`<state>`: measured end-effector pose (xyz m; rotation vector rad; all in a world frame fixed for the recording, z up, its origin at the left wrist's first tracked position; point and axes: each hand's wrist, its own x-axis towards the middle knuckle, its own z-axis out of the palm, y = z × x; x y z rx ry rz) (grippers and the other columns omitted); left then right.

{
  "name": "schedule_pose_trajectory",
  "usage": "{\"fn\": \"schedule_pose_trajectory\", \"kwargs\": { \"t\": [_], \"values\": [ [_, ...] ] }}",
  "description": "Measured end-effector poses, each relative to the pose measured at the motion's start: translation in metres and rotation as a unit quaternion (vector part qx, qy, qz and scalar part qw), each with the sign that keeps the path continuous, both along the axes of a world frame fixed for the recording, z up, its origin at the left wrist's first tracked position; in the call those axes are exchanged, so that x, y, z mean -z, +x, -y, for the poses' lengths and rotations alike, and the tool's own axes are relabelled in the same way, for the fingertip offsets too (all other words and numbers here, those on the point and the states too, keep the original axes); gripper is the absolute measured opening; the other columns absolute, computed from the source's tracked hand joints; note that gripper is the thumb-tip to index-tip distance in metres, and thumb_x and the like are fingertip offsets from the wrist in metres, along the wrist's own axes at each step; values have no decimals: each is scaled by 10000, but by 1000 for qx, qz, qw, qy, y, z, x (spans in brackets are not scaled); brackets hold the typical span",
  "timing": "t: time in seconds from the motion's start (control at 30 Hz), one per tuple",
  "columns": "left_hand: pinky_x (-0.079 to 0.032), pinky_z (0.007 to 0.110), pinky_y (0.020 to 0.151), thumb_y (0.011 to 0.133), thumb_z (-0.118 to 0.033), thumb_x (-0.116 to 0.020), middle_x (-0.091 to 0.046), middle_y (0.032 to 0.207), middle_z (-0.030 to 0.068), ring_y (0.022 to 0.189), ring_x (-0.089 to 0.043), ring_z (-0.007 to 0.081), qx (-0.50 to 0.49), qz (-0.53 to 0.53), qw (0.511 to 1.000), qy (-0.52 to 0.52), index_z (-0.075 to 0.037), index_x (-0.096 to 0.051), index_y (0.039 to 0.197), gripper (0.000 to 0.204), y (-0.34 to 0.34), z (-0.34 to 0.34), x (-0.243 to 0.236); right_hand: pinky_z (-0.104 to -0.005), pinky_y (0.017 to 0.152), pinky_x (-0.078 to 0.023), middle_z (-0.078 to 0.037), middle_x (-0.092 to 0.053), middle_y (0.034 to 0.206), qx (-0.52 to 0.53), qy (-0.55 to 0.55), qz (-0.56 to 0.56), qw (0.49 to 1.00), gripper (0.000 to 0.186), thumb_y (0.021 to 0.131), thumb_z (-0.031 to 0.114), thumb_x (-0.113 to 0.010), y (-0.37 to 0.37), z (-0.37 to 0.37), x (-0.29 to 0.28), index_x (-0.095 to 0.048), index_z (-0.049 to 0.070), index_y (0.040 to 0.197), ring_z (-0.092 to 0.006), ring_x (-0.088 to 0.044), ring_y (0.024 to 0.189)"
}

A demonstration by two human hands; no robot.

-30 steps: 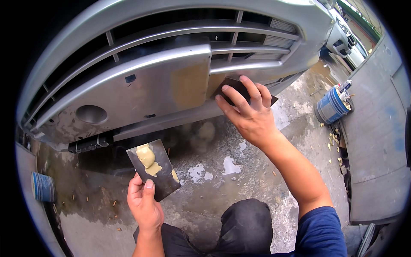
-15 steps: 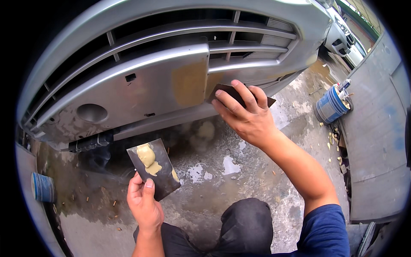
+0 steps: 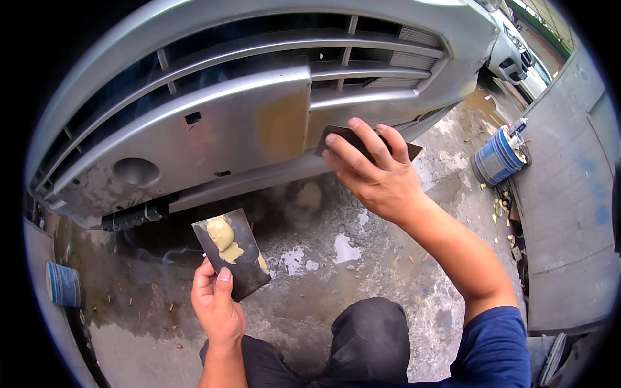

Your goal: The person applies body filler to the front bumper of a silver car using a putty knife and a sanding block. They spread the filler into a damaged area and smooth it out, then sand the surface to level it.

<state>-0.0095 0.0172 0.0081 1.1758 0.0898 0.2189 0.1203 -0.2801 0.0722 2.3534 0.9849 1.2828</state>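
My left hand (image 3: pixel 217 304) grips a dark rectangular plate (image 3: pixel 242 265) bearing a lump of pale yellow paste (image 3: pixel 221 236); a small white stick, with wisps of smoke nearby, shows at the fingers. My right hand (image 3: pixel 381 171) holds a dark flat spreader (image 3: pixel 406 150) against or very near the silver car bumper (image 3: pixel 194 142), just right of the step in its panel, its fingers lying over the blade. A tan filled patch (image 3: pixel 279 126) covers the panel left of that step. The blade's contact edge is mostly hidden by the fingers.
A blue bucket (image 3: pixel 497 158) holding tools stands at right beside a grey metal panel (image 3: pixel 563 213). Another blue can (image 3: pixel 63 284) lies at left. A white car (image 3: pixel 511 58) is behind. The wet, stained concrete floor (image 3: pixel 381 271) has scattered scraps and butts. My knee is below.
My right hand and spreader dipped a little, then shifted slightly rightward along the bumper. My left hand and plate have barely moved. Smoke near the left hand shows more clearly.
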Motion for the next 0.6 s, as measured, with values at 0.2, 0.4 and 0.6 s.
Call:
{"fn": "schedule_pose_trajectory", "kwargs": {
  "t": [0.2,0.4,0.6],
  "values": [
    [-415,289,1003,963,-39,-571,-622,1226,92,1097,-575,129,-4,2,1000,-2,37,-571,1185,235,0,-1,0,-482,1110,-304,29,-531,1332,-22,-26,7,999,241,807,240,-648,13,-3,-5,-741,159,1015,-241,-431,1347],
    [-414,289,1003,963,-36,-567,-622,1217,91,1096,-574,130,-9,-2,1000,-2,35,-570,1181,229,0,-1,-1,-449,1073,-334,33,-508,1349,4,-47,-8,999,261,782,210,-689,12,-6,-8,-740,186,1037,-253,-452,1331],
    [-412,292,1007,963,-32,-561,-619,1223,92,1096,-573,131,-3,1,1000,3,36,-570,1178,226,1,0,0,-461,1033,-343,7,-533,1312,5,-21,22,1000,235,768,214,-651,16,-1,-1,-732,134,974,-261,-462,1302]
  ]
}}
